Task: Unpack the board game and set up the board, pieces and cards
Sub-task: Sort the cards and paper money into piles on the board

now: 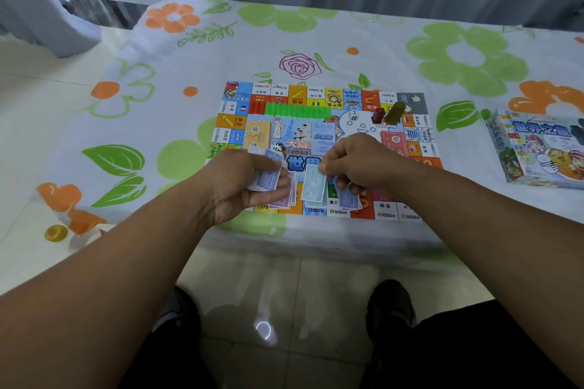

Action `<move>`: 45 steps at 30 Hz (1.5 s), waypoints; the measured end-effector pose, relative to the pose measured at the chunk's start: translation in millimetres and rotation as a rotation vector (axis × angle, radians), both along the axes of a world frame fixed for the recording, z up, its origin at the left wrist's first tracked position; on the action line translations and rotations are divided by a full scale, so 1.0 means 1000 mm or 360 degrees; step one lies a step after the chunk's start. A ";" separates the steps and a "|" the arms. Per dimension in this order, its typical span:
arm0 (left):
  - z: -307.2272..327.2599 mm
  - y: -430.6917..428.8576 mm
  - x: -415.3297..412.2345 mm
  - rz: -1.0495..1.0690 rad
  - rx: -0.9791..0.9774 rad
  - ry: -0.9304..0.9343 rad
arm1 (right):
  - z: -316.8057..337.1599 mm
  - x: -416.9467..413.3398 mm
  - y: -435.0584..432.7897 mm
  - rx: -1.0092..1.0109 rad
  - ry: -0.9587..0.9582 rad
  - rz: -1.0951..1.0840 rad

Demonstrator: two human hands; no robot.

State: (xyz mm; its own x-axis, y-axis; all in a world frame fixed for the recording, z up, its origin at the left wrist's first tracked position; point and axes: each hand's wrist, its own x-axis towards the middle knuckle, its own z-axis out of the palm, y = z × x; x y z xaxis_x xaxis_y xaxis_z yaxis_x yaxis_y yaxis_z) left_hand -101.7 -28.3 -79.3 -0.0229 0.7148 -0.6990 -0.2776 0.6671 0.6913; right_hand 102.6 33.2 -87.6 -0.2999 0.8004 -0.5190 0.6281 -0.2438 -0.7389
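Your left hand (240, 186) is over the board's near-left corner, fingers curled round a small stack of purple notes (267, 180); your right hand (363, 161) is just beside it, above the middle of the near edge, thumb and forefinger pinching the top of a light blue note (314, 183), other fingers curled; can't tell whether they also hold the blue-purple notes (349, 199) under them; pink notes (289, 197) lie on the near edge between the hands; the board (388, 211) lies flat and unfolded on the table (158, 123), near the middle of its near edge, on a floral cloth; yellow card deck (259, 134) in the board's centre-left, red card deck (392, 140) centre-right; die (353, 116) just past centre; a row of green houses (297, 110) runs along the inside of the far edge, red pieces (257, 106) touching its left end; dark red token (377, 115) and olive token (395, 110) stand side by side near the far-right corner; game box (537, 148) sits at the table's right edge, well apart from the board.
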 end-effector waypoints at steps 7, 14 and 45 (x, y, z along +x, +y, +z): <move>0.001 0.000 0.003 0.0001 0.0001 -0.0053 | -0.005 -0.003 0.000 0.0045 -0.0132 -0.0014; 0.001 0.000 0.002 0.0031 -0.0002 -0.0104 | -0.008 -0.003 0.001 0.0117 -0.0192 -0.0005; -0.002 0.008 0.031 -0.0135 -0.0029 -0.0072 | 0.001 0.039 0.003 0.0093 -0.0263 -0.0037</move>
